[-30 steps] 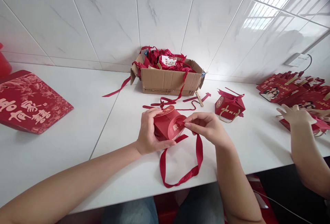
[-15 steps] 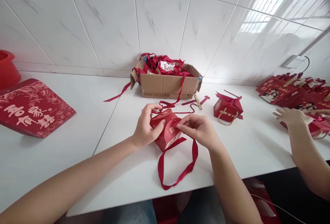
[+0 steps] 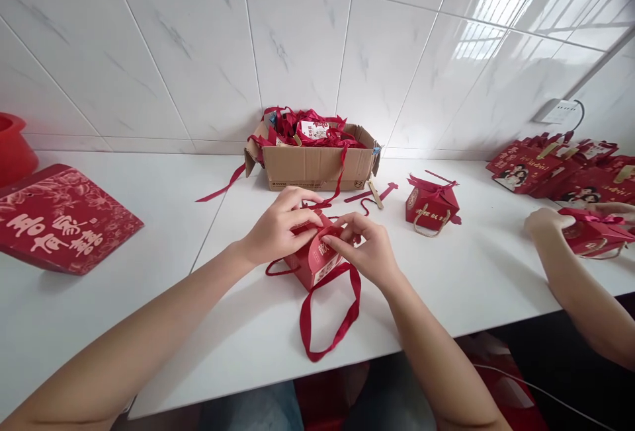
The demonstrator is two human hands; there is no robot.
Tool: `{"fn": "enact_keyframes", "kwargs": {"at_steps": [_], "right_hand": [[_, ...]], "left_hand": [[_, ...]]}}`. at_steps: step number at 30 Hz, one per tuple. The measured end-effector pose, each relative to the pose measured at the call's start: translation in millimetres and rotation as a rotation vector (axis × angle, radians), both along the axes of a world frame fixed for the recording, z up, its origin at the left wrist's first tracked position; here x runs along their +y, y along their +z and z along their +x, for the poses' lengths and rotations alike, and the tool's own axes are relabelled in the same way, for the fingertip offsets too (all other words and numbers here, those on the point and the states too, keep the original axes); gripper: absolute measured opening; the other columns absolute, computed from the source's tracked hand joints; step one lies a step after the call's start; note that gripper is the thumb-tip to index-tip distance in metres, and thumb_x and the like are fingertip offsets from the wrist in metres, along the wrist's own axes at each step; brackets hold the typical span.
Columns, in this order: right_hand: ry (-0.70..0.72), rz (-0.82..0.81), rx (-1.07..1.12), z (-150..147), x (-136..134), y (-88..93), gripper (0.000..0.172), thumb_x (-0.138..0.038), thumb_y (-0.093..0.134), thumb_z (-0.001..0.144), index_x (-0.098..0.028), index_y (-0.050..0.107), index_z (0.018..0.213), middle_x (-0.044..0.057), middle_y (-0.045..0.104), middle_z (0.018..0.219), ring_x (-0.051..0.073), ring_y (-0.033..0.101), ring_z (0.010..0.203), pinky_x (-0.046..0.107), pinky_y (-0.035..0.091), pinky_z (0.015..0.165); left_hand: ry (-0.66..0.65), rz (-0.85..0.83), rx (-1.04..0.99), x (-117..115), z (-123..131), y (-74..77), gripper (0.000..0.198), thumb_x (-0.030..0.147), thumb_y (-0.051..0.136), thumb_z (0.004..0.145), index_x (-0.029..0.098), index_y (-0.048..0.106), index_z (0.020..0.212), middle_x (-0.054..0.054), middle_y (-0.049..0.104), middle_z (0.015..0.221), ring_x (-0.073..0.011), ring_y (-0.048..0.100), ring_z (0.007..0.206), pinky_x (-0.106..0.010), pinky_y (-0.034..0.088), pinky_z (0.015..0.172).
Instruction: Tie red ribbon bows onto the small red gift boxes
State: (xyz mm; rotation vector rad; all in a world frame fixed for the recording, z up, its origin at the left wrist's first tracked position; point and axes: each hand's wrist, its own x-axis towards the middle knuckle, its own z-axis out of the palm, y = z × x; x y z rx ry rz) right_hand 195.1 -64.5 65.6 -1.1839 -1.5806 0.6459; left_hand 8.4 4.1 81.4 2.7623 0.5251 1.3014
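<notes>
A small red gift box (image 3: 311,271) with gold print stands on the white table in front of me. My left hand (image 3: 278,226) reaches over its top left, fingers bent and closed on the top flaps. My right hand (image 3: 370,246) pinches the rounded front flap from the right, thumb on its printed face. A wide red ribbon (image 3: 305,332) loops from the box towards the table's front edge. On the left, a dark red cord (image 3: 272,272) curves out beside the box. My fingers partly hide the box's top.
Behind stands a cardboard box (image 3: 312,168) heaped with red ribbons. A finished-looking red box (image 3: 432,209) with a rope handle sits to the right. A red printed bag (image 3: 69,223) lies left. At far right, a co-worker's hands (image 3: 548,223) hold another red box (image 3: 595,233).
My left hand has moved over the box's top, and my right hand has come closer to it. A cord now shows left of the box. The co-worker's hand has closed in on their box.
</notes>
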Motion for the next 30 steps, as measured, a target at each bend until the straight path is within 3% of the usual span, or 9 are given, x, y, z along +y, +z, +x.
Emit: {"fn": "enact_keyframes", "kwargs": {"at_steps": [2, 5, 8, 10, 13, 16, 19, 26, 30], "right_hand": [[-0.06, 0.093, -0.047, 0, 1, -0.9, 0.024, -0.037, 0.075, 0.073, -0.021, 0.06, 0.081, -0.001, 0.061, 0.065, 0.013, 0.056, 0.06, 0.028, 0.047, 0.063], [-0.084, 0.219, -0.035, 0, 2, -1.0, 0.026, -0.039, 0.073, 0.076, -0.022, 0.06, 0.091, 0.006, 0.065, 0.095, 0.02, 0.06, 0.091, 0.035, 0.049, 0.082], [0.149, 0.124, 0.194, 0, 2, -0.8, 0.02, -0.038, 0.06, 0.087, -0.024, 0.052, 0.099, 0.007, 0.064, 0.112, 0.019, 0.059, 0.106, 0.037, 0.048, 0.091], [0.301, 0.033, 0.349, 1, 1, -0.5, 0.018, -0.039, 0.058, 0.089, -0.025, 0.05, 0.096, 0.005, 0.065, 0.109, 0.017, 0.061, 0.101, 0.035, 0.051, 0.085], [0.365, -0.018, 0.398, 4, -1, 0.7, 0.016, -0.04, 0.062, 0.087, -0.025, 0.058, 0.091, 0.002, 0.067, 0.099, 0.015, 0.063, 0.09, 0.031, 0.052, 0.08], [0.353, -0.027, 0.367, 6, -1, 1.5, 0.015, -0.039, 0.064, 0.086, -0.027, 0.069, 0.093, 0.001, 0.069, 0.103, 0.016, 0.064, 0.095, 0.031, 0.051, 0.082], [0.309, -0.038, 0.382, 5, -1, 0.4, 0.015, -0.036, 0.067, 0.083, -0.029, 0.073, 0.094, 0.001, 0.071, 0.103, 0.017, 0.064, 0.098, 0.031, 0.052, 0.083], [0.181, -0.082, 0.475, 3, 1, -1.7, 0.015, -0.036, 0.076, 0.074, -0.022, 0.071, 0.073, 0.001, 0.07, 0.077, 0.013, 0.063, 0.069, 0.027, 0.052, 0.062], [0.17, -0.12, 0.457, 3, 0, -0.3, 0.02, -0.039, 0.076, 0.072, -0.021, 0.069, 0.073, 0.002, 0.067, 0.074, 0.013, 0.06, 0.063, 0.027, 0.052, 0.056]], "left_hand": [[0.026, 0.072, -0.02, 1, 0, 1.7, 0.013, 0.01, 0.063, 0.08, 0.021, 0.07, 0.077, -0.008, 0.065, 0.104, -0.0198, 0.056, 0.099, -0.03, 0.052, 0.074], [0.134, 0.121, -0.164, -1, 1, 6.0, 0.009, 0.013, 0.066, 0.078, 0.021, 0.069, 0.074, -0.006, 0.066, 0.098, -0.019, 0.058, 0.092, -0.032, 0.051, 0.072], [0.211, 0.012, -0.325, -7, 4, 11.5, 0.004, 0.018, 0.067, 0.079, 0.021, 0.068, 0.075, -0.004, 0.065, 0.093, -0.0167, 0.061, 0.087, -0.033, 0.052, 0.076], [0.204, -0.051, -0.342, -11, 6, 14.1, 0.003, 0.02, 0.068, 0.079, 0.02, 0.068, 0.076, -0.003, 0.064, 0.091, -0.0158, 0.062, 0.085, -0.032, 0.052, 0.077], [0.184, -0.033, -0.275, -15, 8, 15.7, 0.005, 0.018, 0.067, 0.078, 0.021, 0.069, 0.074, -0.003, 0.064, 0.089, -0.0157, 0.061, 0.083, -0.031, 0.052, 0.075], [0.187, -0.047, -0.219, -14, 7, 17.5, 0.006, 0.018, 0.066, 0.078, 0.021, 0.069, 0.073, -0.003, 0.066, 0.085, -0.0163, 0.06, 0.08, -0.031, 0.051, 0.073], [0.172, -0.255, -0.106, -13, 2, 23.5, 0.004, 0.02, 0.066, 0.077, 0.02, 0.069, 0.074, -0.003, 0.068, 0.085, -0.016, 0.062, 0.079, -0.03, 0.052, 0.072], [0.205, -0.622, 0.13, -11, -11, 34.6, 0.029, 0.041, 0.073, 0.071, 0.023, 0.07, 0.094, -0.003, 0.071, 0.096, -0.0212, 0.066, 0.09, -0.033, 0.055, 0.078], [0.232, -0.801, 0.056, -9, -9, 32.6, 0.028, 0.044, 0.068, 0.076, 0.02, 0.071, 0.09, -0.006, 0.074, 0.091, -0.0216, 0.068, 0.084, -0.035, 0.056, 0.076]]}}
